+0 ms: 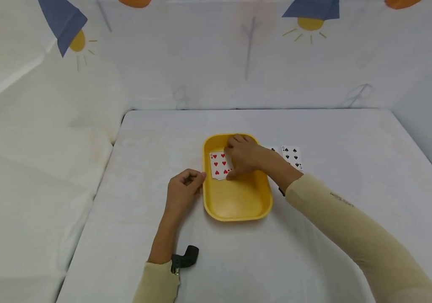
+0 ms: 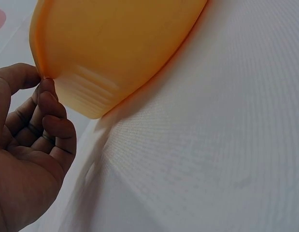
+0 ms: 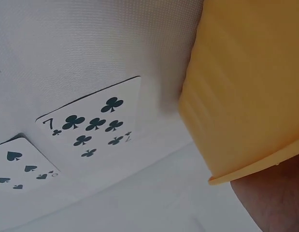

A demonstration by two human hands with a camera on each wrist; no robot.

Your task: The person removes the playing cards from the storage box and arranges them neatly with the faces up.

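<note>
One card going into the tray, two left outside it

The right hand (image 1: 244,156) presses a red hearts playing card (image 1: 220,165) flat inside the shallow yellow plastic tray (image 1: 235,202), its grip curled at the card's edge; the left hand (image 1: 182,188), loosely curled, touches the tray's rim. A seven of clubs card (image 3: 93,124) and a black spades card (image 1: 292,156) lie on the white counter (image 1: 333,134) beside the tray.

This looks like a staged recording booth rather than a lived-in room: a bench (image 1: 314,261) draped in white cloth, enclosed by a printed fabric backdrop (image 1: 208,63) (lamps and faint trees) on three sides.
</note>
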